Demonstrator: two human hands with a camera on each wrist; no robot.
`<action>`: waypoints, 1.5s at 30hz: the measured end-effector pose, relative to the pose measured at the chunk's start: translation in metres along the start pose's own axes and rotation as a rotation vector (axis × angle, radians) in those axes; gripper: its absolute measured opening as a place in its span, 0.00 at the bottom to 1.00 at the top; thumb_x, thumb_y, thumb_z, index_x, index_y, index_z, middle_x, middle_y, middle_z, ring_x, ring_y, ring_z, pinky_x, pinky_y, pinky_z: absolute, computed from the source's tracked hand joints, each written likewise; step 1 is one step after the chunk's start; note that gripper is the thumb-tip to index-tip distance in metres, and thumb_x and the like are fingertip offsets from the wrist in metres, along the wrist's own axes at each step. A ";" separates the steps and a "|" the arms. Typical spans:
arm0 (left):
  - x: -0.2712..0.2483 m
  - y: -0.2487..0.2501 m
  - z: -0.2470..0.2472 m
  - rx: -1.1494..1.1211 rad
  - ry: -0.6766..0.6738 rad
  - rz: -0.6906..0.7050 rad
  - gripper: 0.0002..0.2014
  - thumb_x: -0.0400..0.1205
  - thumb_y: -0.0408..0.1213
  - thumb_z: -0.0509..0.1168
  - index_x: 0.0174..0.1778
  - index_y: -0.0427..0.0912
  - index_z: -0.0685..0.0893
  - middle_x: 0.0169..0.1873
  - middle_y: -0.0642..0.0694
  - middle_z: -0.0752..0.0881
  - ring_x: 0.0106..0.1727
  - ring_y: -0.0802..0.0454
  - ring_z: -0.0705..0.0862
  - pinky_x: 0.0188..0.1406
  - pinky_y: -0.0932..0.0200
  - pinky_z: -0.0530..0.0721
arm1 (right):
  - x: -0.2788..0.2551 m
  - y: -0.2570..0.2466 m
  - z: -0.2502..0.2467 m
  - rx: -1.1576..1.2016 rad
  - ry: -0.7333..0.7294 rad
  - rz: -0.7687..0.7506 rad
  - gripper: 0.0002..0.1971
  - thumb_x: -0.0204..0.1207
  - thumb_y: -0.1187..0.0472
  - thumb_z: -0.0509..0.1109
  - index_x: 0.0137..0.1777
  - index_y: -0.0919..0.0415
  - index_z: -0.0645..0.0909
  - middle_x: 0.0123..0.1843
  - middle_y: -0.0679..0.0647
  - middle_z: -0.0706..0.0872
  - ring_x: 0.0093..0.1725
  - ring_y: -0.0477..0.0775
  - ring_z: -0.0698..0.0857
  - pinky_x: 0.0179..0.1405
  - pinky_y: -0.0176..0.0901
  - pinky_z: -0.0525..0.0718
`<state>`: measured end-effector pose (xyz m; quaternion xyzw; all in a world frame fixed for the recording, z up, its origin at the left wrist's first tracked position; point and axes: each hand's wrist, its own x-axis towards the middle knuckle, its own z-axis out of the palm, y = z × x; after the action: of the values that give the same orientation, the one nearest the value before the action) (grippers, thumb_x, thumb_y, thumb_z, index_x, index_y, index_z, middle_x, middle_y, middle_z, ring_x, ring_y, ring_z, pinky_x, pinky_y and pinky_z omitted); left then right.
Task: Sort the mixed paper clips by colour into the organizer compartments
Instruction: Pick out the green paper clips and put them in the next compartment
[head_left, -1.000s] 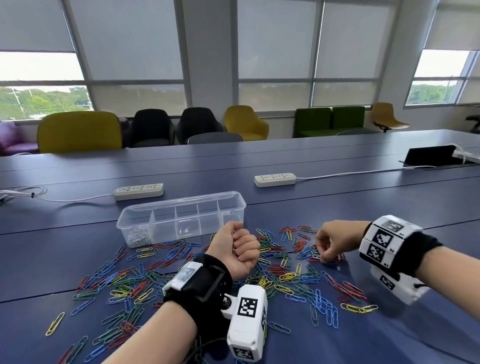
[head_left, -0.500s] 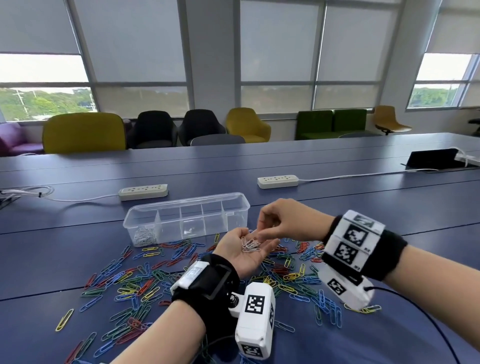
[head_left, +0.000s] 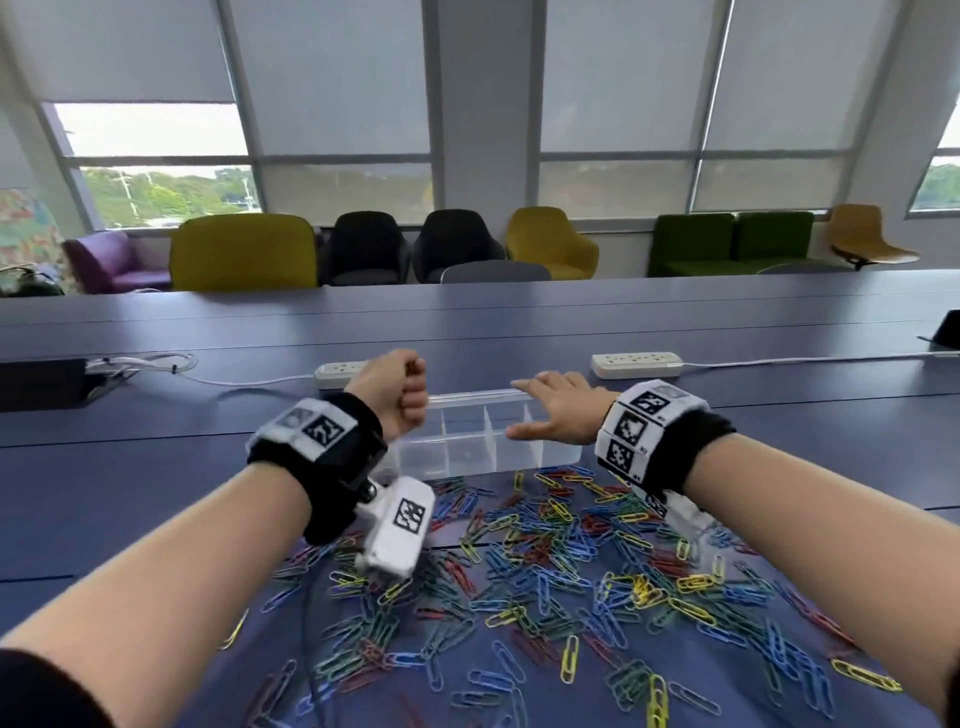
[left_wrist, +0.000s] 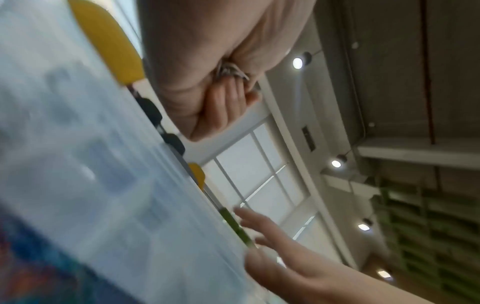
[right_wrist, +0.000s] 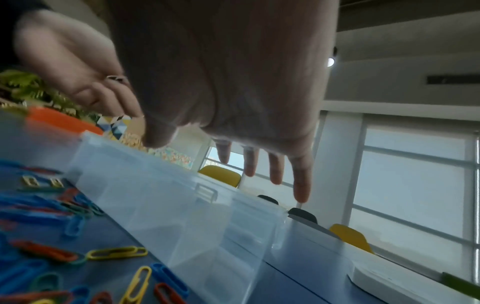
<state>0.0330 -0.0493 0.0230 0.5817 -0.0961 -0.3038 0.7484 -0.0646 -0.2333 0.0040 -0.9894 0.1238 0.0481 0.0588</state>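
Hovering over the left end of the clear organizer (head_left: 488, 441), the person's left hand (head_left: 396, 392) is a closed fist, and the left wrist view shows a small bunch of silver paper clips (left_wrist: 231, 71) peeking from between its curled fingers, so that grip is clenched on them. The right hand (head_left: 558, 413) lies with straight, spread fingers at the organizer's right end, holding nothing; whether it touches the rim or only hovers just above cannot be told. The organizer stands on the blue worktop (head_left: 156, 467) just beyond the big heap of mixed coloured clips (head_left: 545, 561), which covers the near part of the surface. Its middle compartments look bare; the left end is hidden behind the fist. The step in hand seems to be the delivery of one colour, silver, into its compartment, with the other hand likely steadying the box. The next move calls for placing the fist squarely over a single compartment, clear of the dividers, and loosening the fingers low enough that the light clips drop in without bouncing into a neighbour. Most of the sorting appears still ahead, judging by the heap.
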 end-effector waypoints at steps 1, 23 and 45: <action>0.007 0.005 -0.007 0.081 0.072 0.044 0.16 0.86 0.35 0.47 0.30 0.46 0.65 0.09 0.54 0.61 0.08 0.60 0.57 0.11 0.74 0.52 | 0.003 -0.004 0.001 -0.022 -0.013 0.001 0.42 0.74 0.32 0.59 0.83 0.46 0.46 0.84 0.52 0.50 0.82 0.63 0.50 0.77 0.64 0.55; -0.015 0.009 -0.058 1.153 0.269 0.496 0.04 0.82 0.36 0.62 0.48 0.40 0.75 0.39 0.48 0.78 0.38 0.52 0.75 0.37 0.59 0.75 | -0.014 0.033 -0.017 0.252 0.208 -0.039 0.31 0.80 0.42 0.59 0.75 0.64 0.67 0.76 0.60 0.72 0.74 0.56 0.71 0.73 0.46 0.66; -0.089 -0.030 -0.051 1.625 -0.260 -0.051 0.28 0.81 0.49 0.64 0.77 0.48 0.67 0.74 0.49 0.73 0.72 0.54 0.72 0.71 0.65 0.65 | -0.104 0.060 0.005 0.156 -0.089 -0.001 0.22 0.84 0.49 0.57 0.75 0.56 0.69 0.75 0.51 0.74 0.72 0.48 0.73 0.71 0.36 0.66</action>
<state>-0.0231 0.0389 -0.0023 0.9041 -0.3589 -0.2213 0.0698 -0.1806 -0.2658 0.0044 -0.9787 0.1240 0.0824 0.1414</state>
